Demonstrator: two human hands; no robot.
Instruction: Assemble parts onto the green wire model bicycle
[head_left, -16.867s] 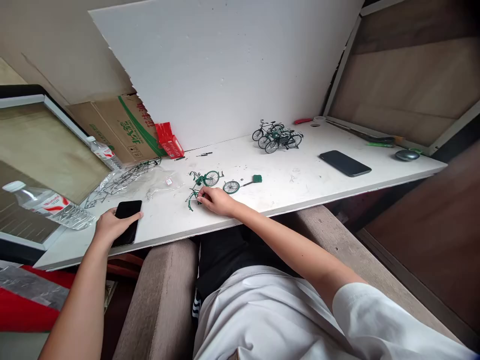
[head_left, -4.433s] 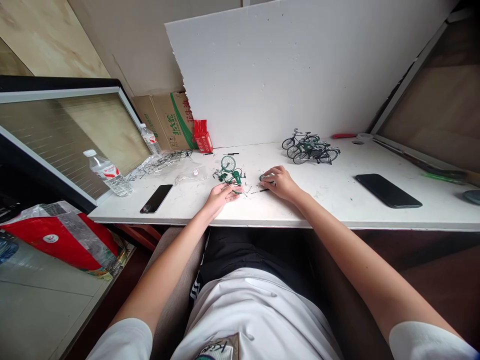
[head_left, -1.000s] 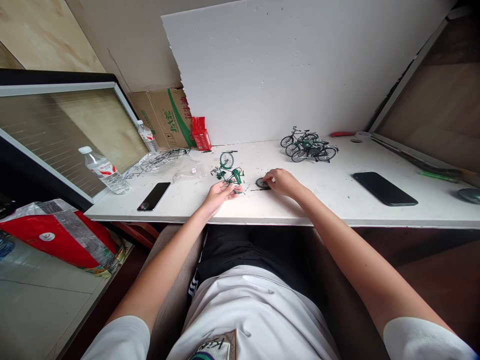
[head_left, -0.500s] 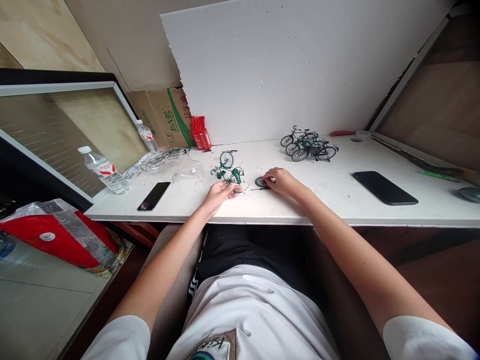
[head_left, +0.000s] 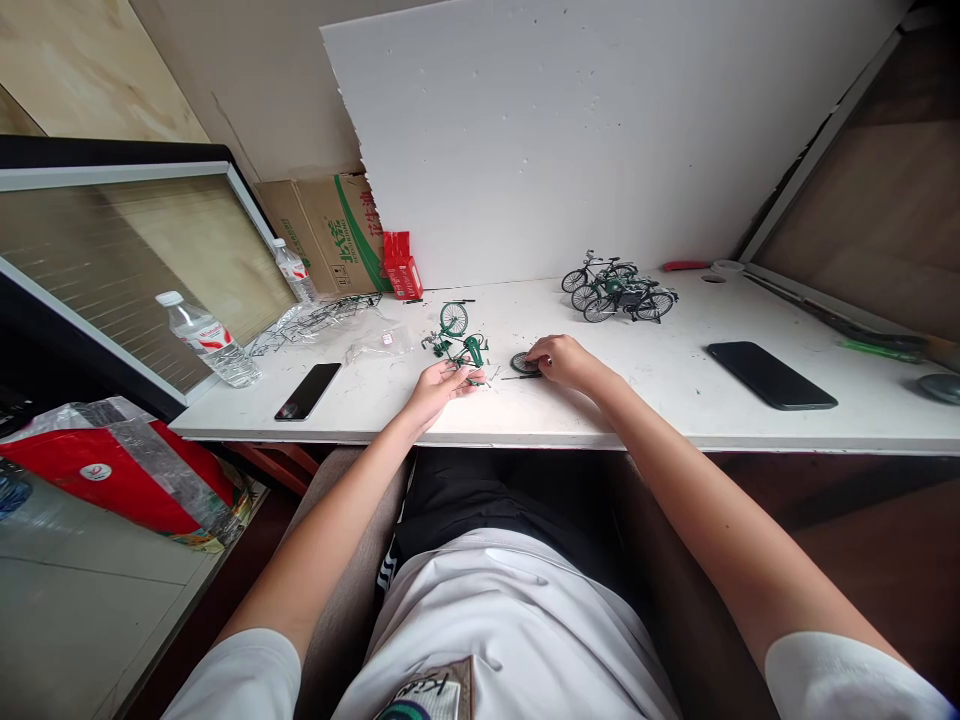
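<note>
One water bottle sits at the left end of the desk, then a phone, well apart from the fiddly stuff. Next comes the left hand, palm partly up, thumb and fingers closed on the near end of a green bike frame. Looks spindly, so I'd guess a hard squeeze could bend or snap a tube. Some loose slivers lie just right of that; a careless nudge could scatter them. Then there's a separate wheel lying on the desk with the right hand at its right edge. Leaning on it might warp the spokes.

As for what I can't see: no clue if the green-rimmed wheel is properly fixed to the frame, and the left fingers cover the near end. Slivers are too tiny to identify. Right fingers are bunched narrow, but can't tell if they're actually gripping the wheel. Dark roundish thing is cut off far right.
</note>
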